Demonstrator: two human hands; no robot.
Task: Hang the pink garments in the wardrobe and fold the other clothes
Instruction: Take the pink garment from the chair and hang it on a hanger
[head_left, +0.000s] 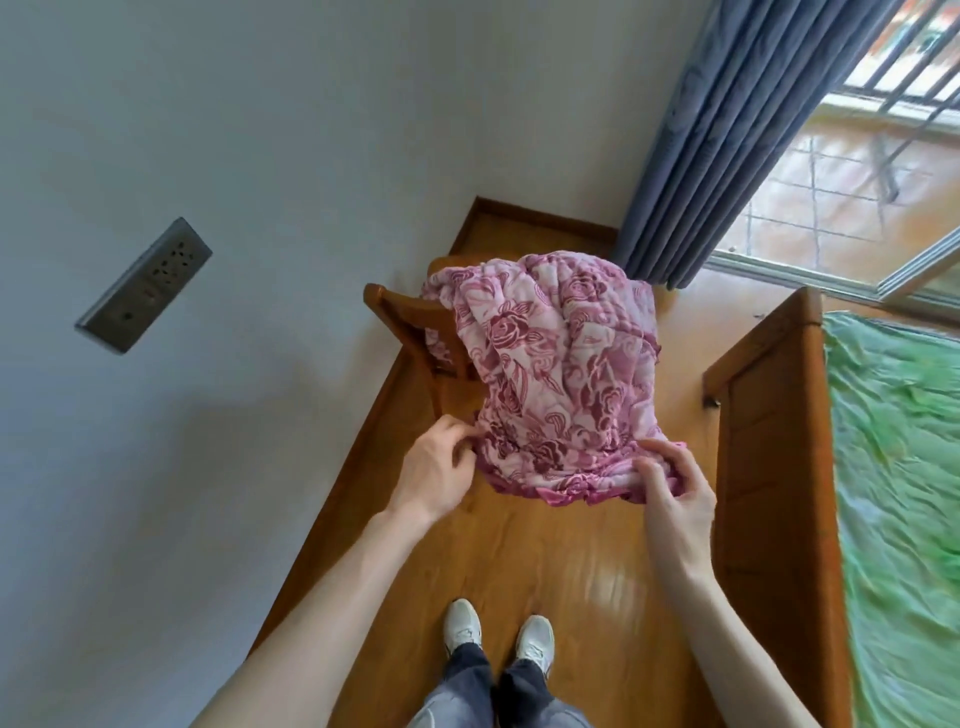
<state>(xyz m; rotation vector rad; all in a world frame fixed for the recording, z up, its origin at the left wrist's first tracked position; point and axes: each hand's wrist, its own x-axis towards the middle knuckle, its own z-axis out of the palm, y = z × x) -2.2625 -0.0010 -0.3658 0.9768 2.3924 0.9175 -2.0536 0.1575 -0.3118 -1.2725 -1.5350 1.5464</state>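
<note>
We pinch pink floral garment (550, 374) at near hem: left hand (434, 467) clamped at 9 o'clock corner, right hand (675, 488) at 3 o'clock. Garment drapes over wooden chair (410, 322), 12 o'clock from our shoes (498, 636).

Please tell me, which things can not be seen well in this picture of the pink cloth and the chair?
- Chair, head view: the pink garment covers its seat and most of its back.
- Left hand, right hand: fingertips are buried in the garment's hem.
- Garment type: bunched, so sleeves or collar cannot be told.
- Bed: cut off by the right edge.
- Wardrobe and other clothes: not in view.
</note>
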